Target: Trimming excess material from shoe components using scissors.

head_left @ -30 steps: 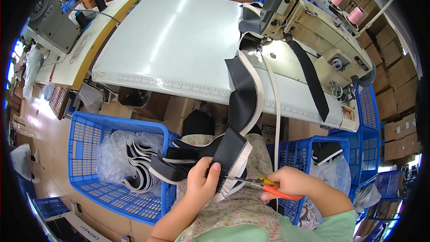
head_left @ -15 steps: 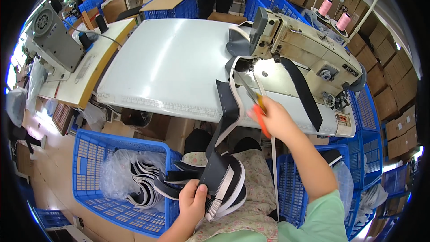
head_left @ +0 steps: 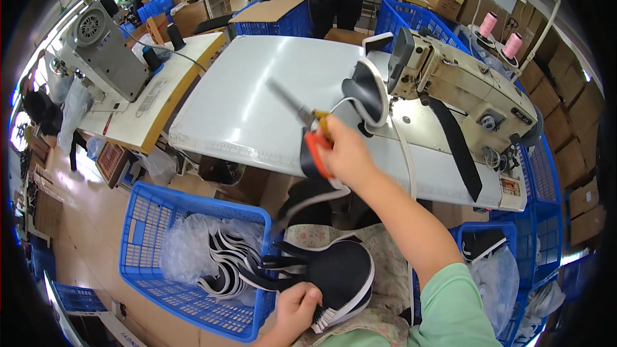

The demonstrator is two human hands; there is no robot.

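Right hand [head_left: 347,154] raised over tabletop's [head_left: 244,109] front edge, fist clamped on scissors [head_left: 308,125]. Left hand [head_left: 297,305] low on lap, closed on black pieces [head_left: 337,273]. Tabletop's left half lies bare; sewing machine [head_left: 463,87] crowds its right end.

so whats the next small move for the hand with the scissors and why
Probably set the orange-handled scissors down on the white sewing table. The right hand holds them raised over the bare tabletop, blades pointing away, cutting nothing, while the left hand presses the stack of black pieces with white edging on the lap.
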